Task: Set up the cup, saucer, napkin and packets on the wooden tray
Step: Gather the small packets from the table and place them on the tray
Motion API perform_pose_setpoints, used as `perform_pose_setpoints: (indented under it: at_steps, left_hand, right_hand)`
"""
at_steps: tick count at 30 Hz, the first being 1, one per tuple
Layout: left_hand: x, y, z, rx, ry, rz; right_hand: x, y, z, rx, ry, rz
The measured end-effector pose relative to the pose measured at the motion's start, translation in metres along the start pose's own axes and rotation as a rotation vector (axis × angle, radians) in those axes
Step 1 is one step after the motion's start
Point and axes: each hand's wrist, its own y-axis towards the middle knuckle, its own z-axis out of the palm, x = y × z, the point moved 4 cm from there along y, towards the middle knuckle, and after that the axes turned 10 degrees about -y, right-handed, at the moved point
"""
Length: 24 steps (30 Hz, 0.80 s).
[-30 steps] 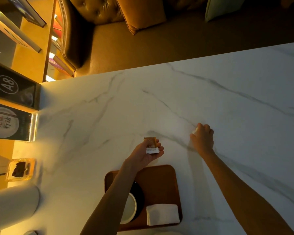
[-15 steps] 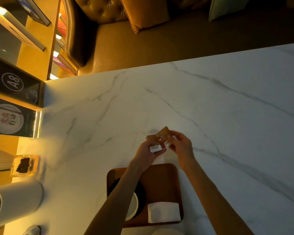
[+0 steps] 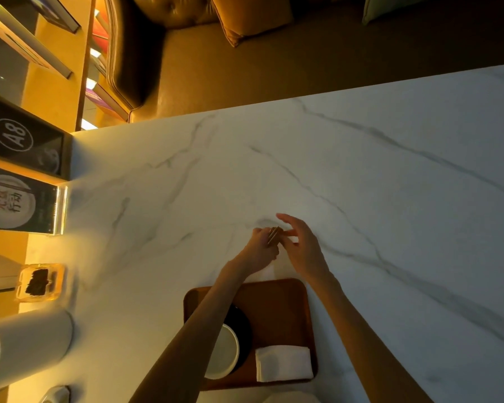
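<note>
A wooden tray [image 3: 277,303] lies at the near edge of the white marble table. On it a white cup [image 3: 226,356] sits on a dark saucer [image 3: 243,330], partly hidden by my left forearm, and a folded white napkin [image 3: 284,363] lies to their right. Just beyond the tray, my left hand [image 3: 259,248] pinches a stack of brown packets [image 3: 273,235] edge-on above the table. My right hand [image 3: 301,247] is beside the stack with its fingers spread, its fingertips at the packets' right side.
Black table signs [image 3: 21,144] stand at the far left. A glass dish with dark contents [image 3: 38,282] and a white cylinder [image 3: 26,344] sit at the left edge. A brown sofa with cushions [image 3: 253,16] lies beyond the table's far edge.
My right hand came from the table at the right and joined the left hand at the packets. The packets are now gathered into one edge-on stack.
</note>
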Motion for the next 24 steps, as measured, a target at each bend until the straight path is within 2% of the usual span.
perform_pose_setpoints:
  at_steps: [1, 3, 9, 14, 20, 24]
  left_hand:
    - [-0.001, 0.004, -0.002, 0.005, 0.119, 0.021]
    - [-0.001, 0.013, -0.007, -0.03, 0.191, 0.062]
    - [0.003, 0.034, -0.027, -0.379, 0.08, 0.359]
    - [0.019, 0.051, -0.026, -0.546, 0.167, 0.366]
    - [0.037, 0.065, -0.027, -0.503, 0.185, 0.325]
    - [0.037, 0.063, -0.025, -0.505, 0.171, 0.338]
  right_hand:
    - [0.0, 0.003, 0.001, 0.008, 0.0, -0.016]
    - [-0.005, 0.011, 0.001, -0.029, -0.004, -0.003]
    - [-0.024, 0.034, -0.003, -0.18, 0.045, 0.078]
    - [-0.028, 0.049, 0.015, -0.253, 0.047, 0.083]
    - [-0.034, 0.059, 0.034, -0.145, 0.089, 0.124]
    - [-0.034, 0.061, 0.04, -0.122, 0.026, 0.099]
